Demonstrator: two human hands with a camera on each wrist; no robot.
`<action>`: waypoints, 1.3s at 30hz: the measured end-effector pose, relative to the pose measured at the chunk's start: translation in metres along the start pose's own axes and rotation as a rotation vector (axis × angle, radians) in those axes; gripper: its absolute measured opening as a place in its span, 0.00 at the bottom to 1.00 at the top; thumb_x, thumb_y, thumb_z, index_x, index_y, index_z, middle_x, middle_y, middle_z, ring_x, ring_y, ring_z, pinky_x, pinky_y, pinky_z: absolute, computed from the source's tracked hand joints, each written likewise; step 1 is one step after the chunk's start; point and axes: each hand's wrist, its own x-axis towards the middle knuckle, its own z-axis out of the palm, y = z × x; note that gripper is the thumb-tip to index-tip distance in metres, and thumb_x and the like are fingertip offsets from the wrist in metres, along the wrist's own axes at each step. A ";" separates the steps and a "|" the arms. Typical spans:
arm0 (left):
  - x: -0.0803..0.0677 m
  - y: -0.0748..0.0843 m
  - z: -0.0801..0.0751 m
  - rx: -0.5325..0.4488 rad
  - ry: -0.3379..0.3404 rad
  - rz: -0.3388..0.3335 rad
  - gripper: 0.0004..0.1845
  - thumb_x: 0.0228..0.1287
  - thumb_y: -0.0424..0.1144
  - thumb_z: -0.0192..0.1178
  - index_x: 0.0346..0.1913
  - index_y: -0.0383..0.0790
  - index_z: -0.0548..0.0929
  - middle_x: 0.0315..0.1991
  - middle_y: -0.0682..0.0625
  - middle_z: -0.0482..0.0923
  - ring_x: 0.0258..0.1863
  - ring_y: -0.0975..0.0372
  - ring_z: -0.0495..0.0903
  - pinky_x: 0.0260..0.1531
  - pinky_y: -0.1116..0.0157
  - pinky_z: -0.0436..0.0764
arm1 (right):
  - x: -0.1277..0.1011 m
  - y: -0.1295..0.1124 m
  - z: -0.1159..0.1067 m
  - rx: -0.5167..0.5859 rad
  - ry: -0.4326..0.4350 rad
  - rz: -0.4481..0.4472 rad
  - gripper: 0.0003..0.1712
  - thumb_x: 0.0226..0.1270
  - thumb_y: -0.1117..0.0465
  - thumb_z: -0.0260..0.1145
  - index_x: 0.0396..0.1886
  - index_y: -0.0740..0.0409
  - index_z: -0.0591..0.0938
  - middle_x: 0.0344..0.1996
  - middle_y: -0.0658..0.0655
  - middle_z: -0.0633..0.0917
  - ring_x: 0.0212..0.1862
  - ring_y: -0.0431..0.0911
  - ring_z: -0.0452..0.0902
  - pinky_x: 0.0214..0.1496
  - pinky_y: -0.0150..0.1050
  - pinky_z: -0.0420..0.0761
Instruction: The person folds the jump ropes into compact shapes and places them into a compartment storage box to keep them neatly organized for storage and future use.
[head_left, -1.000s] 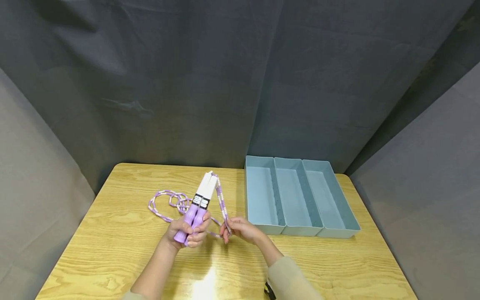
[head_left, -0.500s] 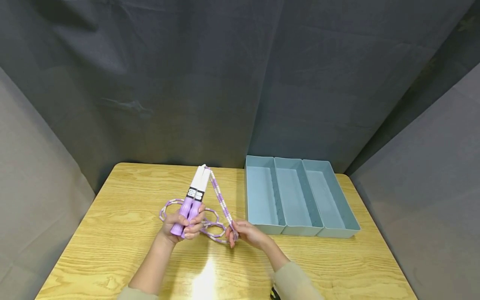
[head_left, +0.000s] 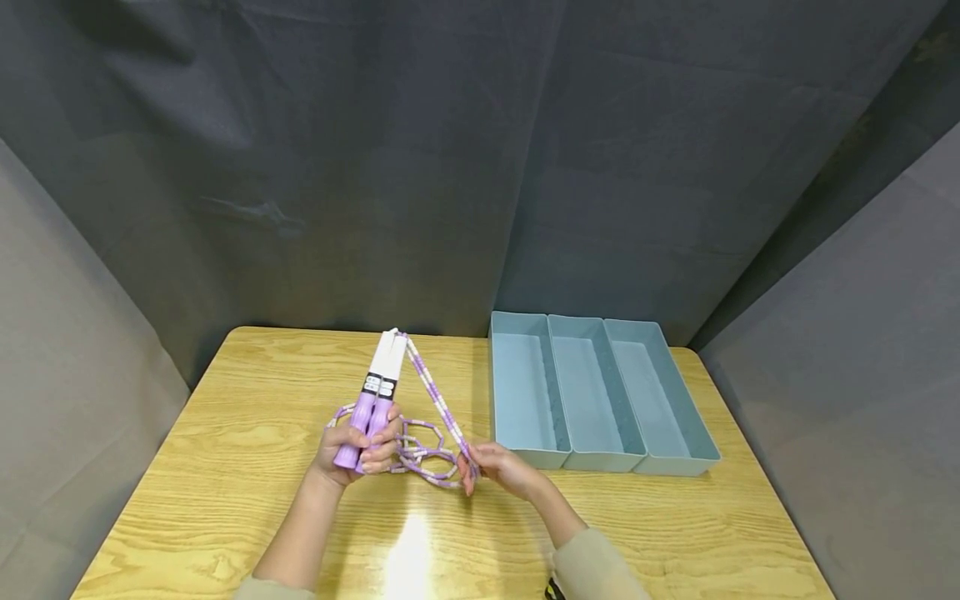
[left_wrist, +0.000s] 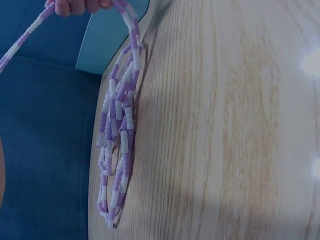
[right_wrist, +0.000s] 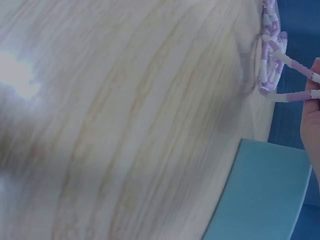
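Observation:
A jump rope with two purple-and-white handles (head_left: 373, 400) and a beaded purple-and-white cord (head_left: 435, 390) is in both hands. My left hand (head_left: 358, 446) grips the two handles side by side, their white ends tilted up and away. The cord runs from those white tips down to my right hand (head_left: 495, 468), which pinches its doubled strands. Below that hand the rest of the cord lies in loose loops on the table, seen as a long tangled coil (left_wrist: 119, 125) in the left wrist view. In the right wrist view the right hand (right_wrist: 312, 120) is mostly cut off at the edge.
A blue-grey tray of three long compartments (head_left: 566, 460) stands on the wooden table (head_left: 225, 467), just right and behind the right hand. Dark cloth (head_left: 360, 167) hangs at the back, with paler cloth panels at both sides.
The left hand has carried the handles to the left, and the right hand has shifted slightly right with the strands. The cord between them now spans wider, and the loops on the table have slid rightward.

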 end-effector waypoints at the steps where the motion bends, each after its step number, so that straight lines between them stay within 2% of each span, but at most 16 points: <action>1: 0.000 0.000 0.000 -0.005 -0.002 0.004 0.21 0.49 0.28 0.43 0.50 0.39 0.60 0.27 0.52 0.52 0.18 0.66 0.53 0.15 0.77 0.59 | 0.000 0.000 -0.001 -0.019 0.005 0.005 0.23 0.73 0.67 0.30 0.35 0.87 0.64 0.21 0.43 0.79 0.29 0.37 0.75 0.41 0.33 0.73; 7: -0.001 0.003 0.001 0.004 0.012 0.017 0.21 0.49 0.28 0.42 0.50 0.38 0.61 0.27 0.51 0.51 0.18 0.66 0.53 0.16 0.76 0.60 | 0.000 -0.002 -0.002 -0.091 -0.012 -0.011 0.23 0.73 0.65 0.32 0.31 0.82 0.66 0.19 0.47 0.77 0.28 0.39 0.75 0.40 0.35 0.74; 12: -0.003 0.005 0.000 0.019 0.032 0.048 0.21 0.49 0.28 0.42 0.50 0.37 0.61 0.27 0.51 0.51 0.19 0.66 0.53 0.17 0.77 0.62 | -0.004 -0.008 -0.001 -0.117 -0.002 -0.036 0.23 0.73 0.67 0.29 0.29 0.80 0.66 0.16 0.67 0.71 0.27 0.39 0.74 0.38 0.35 0.73; 14: -0.004 0.006 -0.001 0.020 0.035 0.057 0.21 0.49 0.27 0.41 0.50 0.37 0.61 0.27 0.51 0.51 0.19 0.66 0.53 0.17 0.77 0.62 | -0.004 -0.013 0.001 -0.133 0.003 -0.041 0.22 0.73 0.67 0.30 0.27 0.78 0.65 0.16 0.72 0.68 0.25 0.38 0.71 0.36 0.33 0.73; 19: -0.005 0.007 -0.001 0.010 0.040 0.076 0.21 0.49 0.27 0.41 0.50 0.36 0.60 0.28 0.51 0.53 0.19 0.66 0.53 0.17 0.77 0.62 | -0.004 -0.031 0.008 -0.184 0.015 -0.059 0.21 0.74 0.64 0.35 0.23 0.73 0.63 0.14 0.65 0.63 0.21 0.38 0.63 0.27 0.29 0.68; 22: -0.004 0.008 -0.001 0.007 0.047 0.082 0.21 0.49 0.27 0.41 0.50 0.36 0.60 0.28 0.51 0.53 0.19 0.65 0.53 0.18 0.77 0.62 | -0.003 -0.042 0.012 -0.209 0.016 -0.060 0.21 0.74 0.63 0.36 0.22 0.71 0.62 0.14 0.65 0.60 0.19 0.42 0.57 0.24 0.29 0.64; 25: -0.004 0.010 0.000 0.015 0.055 0.076 0.20 0.49 0.26 0.40 0.50 0.36 0.60 0.28 0.51 0.52 0.20 0.65 0.54 0.19 0.77 0.63 | -0.002 -0.050 0.014 -0.232 0.019 -0.033 0.21 0.75 0.63 0.36 0.21 0.70 0.61 0.14 0.64 0.57 0.18 0.42 0.53 0.24 0.30 0.60; 27: -0.005 0.011 0.000 0.025 0.062 0.068 0.20 0.49 0.26 0.40 0.50 0.36 0.60 0.28 0.50 0.53 0.20 0.65 0.54 0.20 0.77 0.64 | -0.002 -0.054 0.016 -0.241 0.030 0.002 0.21 0.75 0.62 0.36 0.21 0.69 0.61 0.13 0.59 0.57 0.17 0.41 0.51 0.23 0.31 0.57; 32: -0.007 0.013 -0.001 0.064 0.082 0.020 0.21 0.49 0.25 0.39 0.50 0.37 0.61 0.28 0.50 0.54 0.20 0.64 0.53 0.19 0.76 0.63 | -0.002 -0.066 0.020 -0.329 0.066 0.085 0.21 0.74 0.62 0.39 0.20 0.69 0.62 0.14 0.49 0.60 0.18 0.38 0.54 0.22 0.28 0.59; 36: -0.008 0.014 0.000 0.099 0.098 -0.043 0.21 0.49 0.24 0.36 0.49 0.37 0.61 0.29 0.50 0.57 0.20 0.63 0.54 0.19 0.74 0.60 | -0.002 -0.076 0.023 -0.454 0.081 0.127 0.22 0.74 0.61 0.41 0.18 0.65 0.64 0.14 0.47 0.62 0.18 0.37 0.56 0.22 0.27 0.63; 39: -0.008 0.015 0.003 0.124 0.116 -0.086 0.22 0.49 0.23 0.34 0.49 0.37 0.61 0.30 0.50 0.61 0.21 0.63 0.56 0.20 0.74 0.60 | -0.003 -0.083 0.026 -0.504 0.083 0.156 0.22 0.73 0.60 0.42 0.17 0.62 0.64 0.13 0.47 0.62 0.17 0.36 0.56 0.21 0.27 0.62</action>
